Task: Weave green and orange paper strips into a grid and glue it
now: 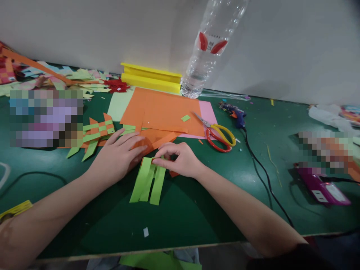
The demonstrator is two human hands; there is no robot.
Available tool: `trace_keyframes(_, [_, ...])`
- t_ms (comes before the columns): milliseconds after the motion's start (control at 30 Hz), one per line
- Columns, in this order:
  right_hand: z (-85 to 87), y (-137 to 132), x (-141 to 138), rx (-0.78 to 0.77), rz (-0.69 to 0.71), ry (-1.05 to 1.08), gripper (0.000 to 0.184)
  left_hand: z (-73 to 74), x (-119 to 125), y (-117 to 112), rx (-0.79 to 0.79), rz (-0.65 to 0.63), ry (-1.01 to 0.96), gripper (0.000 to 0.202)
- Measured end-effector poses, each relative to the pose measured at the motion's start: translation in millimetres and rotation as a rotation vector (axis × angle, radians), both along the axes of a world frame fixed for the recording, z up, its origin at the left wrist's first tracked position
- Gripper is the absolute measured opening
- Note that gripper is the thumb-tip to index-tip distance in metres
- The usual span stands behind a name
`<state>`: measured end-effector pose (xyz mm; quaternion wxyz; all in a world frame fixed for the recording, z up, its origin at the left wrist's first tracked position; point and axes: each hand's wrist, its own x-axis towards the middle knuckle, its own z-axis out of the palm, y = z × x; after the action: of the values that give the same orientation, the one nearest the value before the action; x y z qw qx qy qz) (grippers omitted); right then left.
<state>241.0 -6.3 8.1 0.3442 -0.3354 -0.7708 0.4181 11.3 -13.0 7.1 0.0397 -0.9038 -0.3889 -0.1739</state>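
"Green tabletop (112,225) is meeting a pale wall (112,33). What's lying leftmost?"
"Paper scraps (53,79), then a woven piece (99,129)."
"Mid-table?"
"The left hand (120,153) is lying outstretched, covering orange paper (165,140); the right hand (180,159) is pinching green strips (144,182) at their top."
"Rightward?"
"A bottle (208,48) is standing behind scissors (209,135) and a glue gun (238,116)."

Paper strips (145,183) left of scissors (207,124), bottle (209,47) behind
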Motion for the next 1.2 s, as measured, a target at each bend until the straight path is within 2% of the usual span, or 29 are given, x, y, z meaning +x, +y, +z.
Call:
trace_keyframes(100, [-1.0, 1.2, 0.3, 0.005, -0.039, -0.027, 0.023, 4.0, -0.1, -2.6, 0.041, 0.014, 0.037, 0.034])
trace_keyframes(300, [-5.0, 2.3, -0.2, 0.117, -0.091, 0.004, 0.02, 6.4, -0.3, -4.1, 0.126, 0.028, 0.096, 0.034])
trace_keyframes(533, [-5.1, 0.4, -0.5, 0.124, -0.084, 0.06, 0.021, 4.4, -0.1, -5.4, 0.058, 0.004, 0.055, 0.04])
trace_keyframes(767, [1.3, -4.0, -1.6, 0.06, -0.009, 0.039, 0.024, -2.1, 2.4, 0.1, -0.137, 0.039, -0.169, 0.028])
trace_keyframes(900, [4.0, -5.8, -2.5, 0.061, 0.008, 0.059, 0.02, -4.9, 5.2, 3.8, -0.164, 0.048, -0.314, 0.031])
trace_keyframes(1000, [5.9, -6.6, -2.6, 0.076, 0.017, 0.07, 0.02, -3.7, 8.6, 3.5, -0.194, 0.043, -0.372, 0.032])
trace_keyframes(1200, [4.7, -5.2, -1.9, 0.07, 0.014, 0.062, 0.02, 2.8, 10.0, 1.7, -0.344, 0.144, -0.496, 0.03])
